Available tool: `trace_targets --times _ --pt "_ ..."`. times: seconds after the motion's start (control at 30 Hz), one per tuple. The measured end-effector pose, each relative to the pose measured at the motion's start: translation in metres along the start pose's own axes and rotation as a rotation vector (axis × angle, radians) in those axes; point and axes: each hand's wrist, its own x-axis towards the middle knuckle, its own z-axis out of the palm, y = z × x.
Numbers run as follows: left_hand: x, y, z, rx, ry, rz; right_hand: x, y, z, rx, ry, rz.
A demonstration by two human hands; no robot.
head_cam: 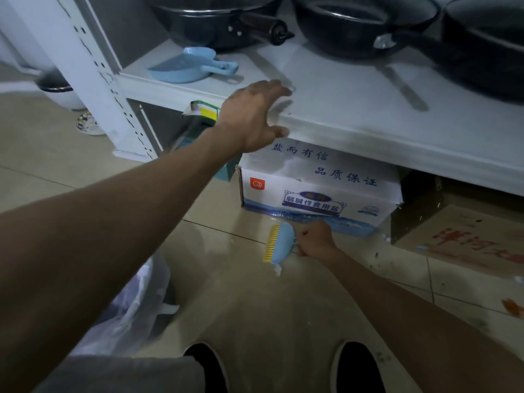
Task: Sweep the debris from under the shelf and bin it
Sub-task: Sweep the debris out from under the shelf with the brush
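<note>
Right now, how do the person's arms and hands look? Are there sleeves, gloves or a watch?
Both arms are bare as far as the picture shows: no sleeves. The left hand and right hand have no gloves, and neither wrist shows a watch or a bracelet.

Tiled floor [85, 165]: white carton [317, 194] just beyond the right hand's [316, 241] grip on the brush [279, 242], dark debris specks [382, 262] to its right. White shelf [354, 114] above the grip carries blue dustpan [192, 65] and black pans [215, 21].
</note>
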Motion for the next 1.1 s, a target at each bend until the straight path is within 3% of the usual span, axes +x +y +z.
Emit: trace_targets --times 0.23,0.57,1.1 --pt "0.02 0.055 0.014 -0.015 0.0 0.102 0.004 -0.017 0.011 0.093 -0.101 0.054" --pt "0.027 0.081 0.067 -0.011 0.083 0.208 0.022 0.008 0.026 0.068 -0.099 0.158" --pt "0.028 0.099 0.072 -0.097 0.191 0.113 0.023 0.062 -0.028 -0.169 -0.007 0.119"
